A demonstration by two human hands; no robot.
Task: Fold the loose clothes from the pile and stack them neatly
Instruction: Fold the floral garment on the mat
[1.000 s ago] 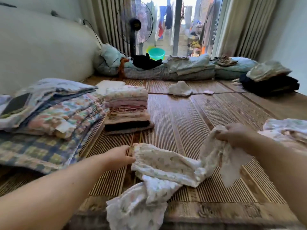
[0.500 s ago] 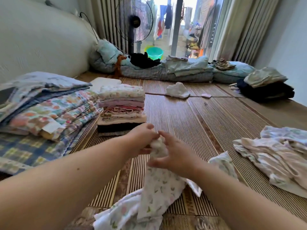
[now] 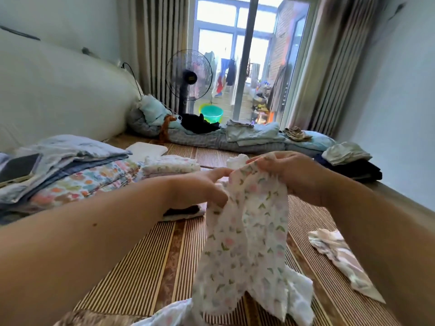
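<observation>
A white garment with small pink and green flowers (image 3: 244,250) hangs in the air in front of me, its lower end trailing on the striped bamboo mat (image 3: 146,262). My left hand (image 3: 200,189) pinches its upper left edge. My right hand (image 3: 289,175) grips the upper right edge, close beside the left. Behind my left forearm stands the stack of folded clothes (image 3: 171,165), partly hidden. Loose pale clothes (image 3: 339,255) lie on the mat at the right.
Folded blankets (image 3: 70,175) with a phone on top lie at the left. Rolled bedding (image 3: 247,140) lines the far edge, with a standing fan (image 3: 188,76) and green basin (image 3: 210,112) behind. A dark folded pile (image 3: 350,163) sits at the far right by the wall.
Both hands came together on the floral garment and lifted it off the mat, so it now hangs higher. My view tilted upward toward the window.
</observation>
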